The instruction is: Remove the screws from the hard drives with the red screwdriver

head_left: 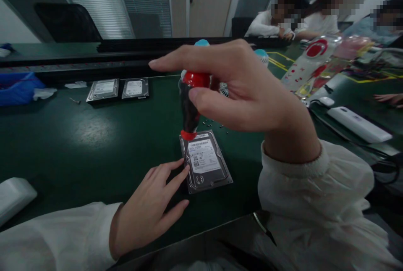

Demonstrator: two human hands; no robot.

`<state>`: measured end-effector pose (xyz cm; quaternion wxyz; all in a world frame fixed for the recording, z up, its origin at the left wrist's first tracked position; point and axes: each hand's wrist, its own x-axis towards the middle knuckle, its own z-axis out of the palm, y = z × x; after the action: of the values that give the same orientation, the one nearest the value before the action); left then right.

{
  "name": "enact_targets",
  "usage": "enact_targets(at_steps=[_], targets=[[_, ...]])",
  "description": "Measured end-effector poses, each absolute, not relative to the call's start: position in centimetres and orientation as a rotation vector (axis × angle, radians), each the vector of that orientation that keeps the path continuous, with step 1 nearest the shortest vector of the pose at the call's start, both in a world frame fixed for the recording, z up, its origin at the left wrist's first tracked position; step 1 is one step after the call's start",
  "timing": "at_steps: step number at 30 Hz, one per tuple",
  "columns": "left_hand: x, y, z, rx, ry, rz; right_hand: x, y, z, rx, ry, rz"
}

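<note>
A hard drive (206,161) lies label side up on the dark green table (94,153). My right hand (248,90) grips a screwdriver (190,111) with a black and red handle, held nearly upright above the drive. Its thin shaft points down at the drive's left edge, where the tip meets my left fingertips. My right index finger stretches out over the handle's top. Beside the drive, my left hand (154,199) has its fingers apart, two fingertips touching the left edge by the shaft. Small screws (207,124) are scattered just behind the drive.
Two more hard drives (103,89) lie at the back left, near a blue bin (19,88). A white power bank-like block (359,124), cables and a clear bottle (315,61) stand at the right. Several people sit across the table. A white object (15,197) is at the left edge.
</note>
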<state>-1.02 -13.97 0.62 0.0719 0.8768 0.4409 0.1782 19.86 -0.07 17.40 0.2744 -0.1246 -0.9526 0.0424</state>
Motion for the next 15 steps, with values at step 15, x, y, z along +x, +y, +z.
enact_targets(at_steps=[15], targets=[[-0.97,-14.02,0.53,2.633,1.317,0.546,20.18,0.17,17.56,-0.289,-2.610,0.205]])
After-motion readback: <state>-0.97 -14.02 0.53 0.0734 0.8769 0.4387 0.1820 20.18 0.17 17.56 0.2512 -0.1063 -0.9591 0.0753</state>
